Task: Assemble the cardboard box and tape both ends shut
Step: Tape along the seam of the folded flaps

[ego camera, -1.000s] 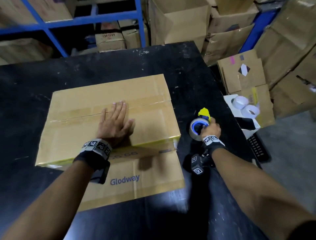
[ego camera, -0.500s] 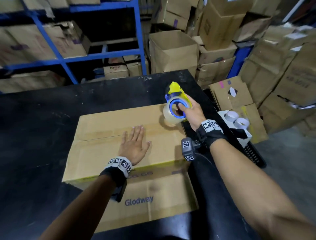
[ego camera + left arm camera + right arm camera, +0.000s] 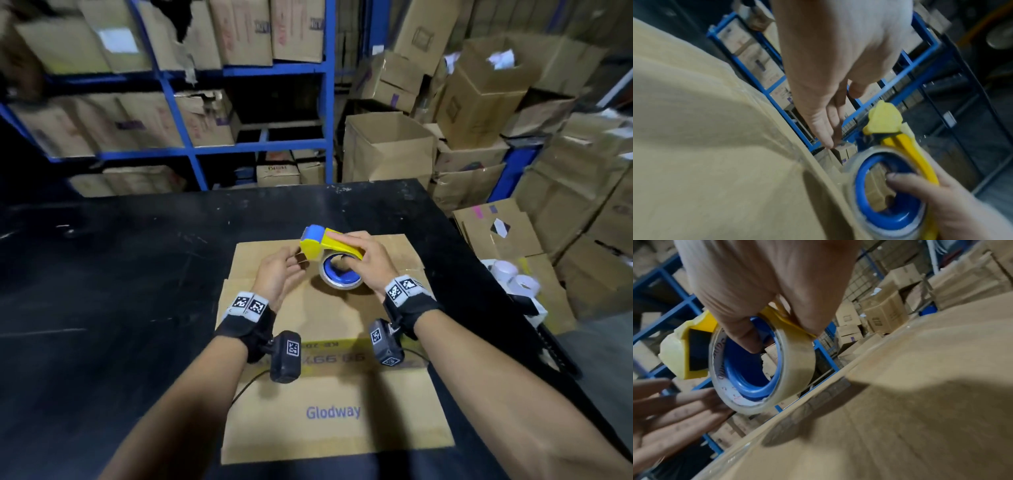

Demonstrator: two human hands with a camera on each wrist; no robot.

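A brown cardboard box [image 3: 325, 318] printed "Glodway" lies closed on the black table [image 3: 120, 291], a strip of tape across its top. Above the box my right hand [image 3: 342, 250] grips the yellow tape dispenser [image 3: 330, 245], thumb inside the blue core of the clear tape roll [image 3: 340, 277]. My left hand [image 3: 294, 258] hovers just left of the dispenser's front end, fingers relaxed and holding nothing. In the left wrist view its straight fingers [image 3: 828, 138] point past the dispenser head [image 3: 885, 120]. The right wrist view shows the roll [image 3: 797, 356] a little above the box top [image 3: 920, 402].
Spare tape rolls [image 3: 513, 277] lie on a low stack off the table's right edge. A blue shelf rack [image 3: 260, 147] full of cartons stands behind the table. Open and stacked cartons [image 3: 387, 147] crowd the back right.
My right hand picked the dispenser up from the table at the right and brought it over the box. My left hand lifted off the box top and moved to the dispenser's front.
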